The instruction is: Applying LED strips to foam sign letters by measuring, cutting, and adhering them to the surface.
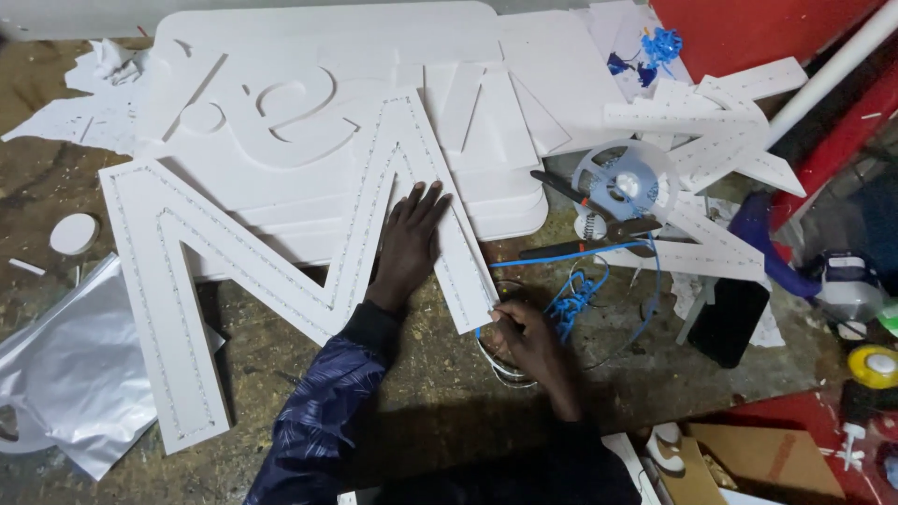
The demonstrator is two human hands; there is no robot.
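A large white foam letter (pixel 187 262) shaped like a zigzag lies flat on the worn table, its edges lined with rows of tiny dots. My left hand (pixel 410 245) presses flat on its right leg, fingers spread. At that leg's lower corner, my right hand (pixel 526 339) pinches a thin blue wire (pixel 572 297). The wire loops away to the right across the table.
White foam boards with cut-out letters (pixel 309 103) lie behind. A clear reel (pixel 625 180), pliers (pixel 599 245) and more white letter pieces (pixel 720 122) sit at right. Silver plastic sheet (pixel 65 365) lies at left. Red surfaces, tape rolls (pixel 875 365) and a cardboard box (pixel 758 458) crowd the right edge.
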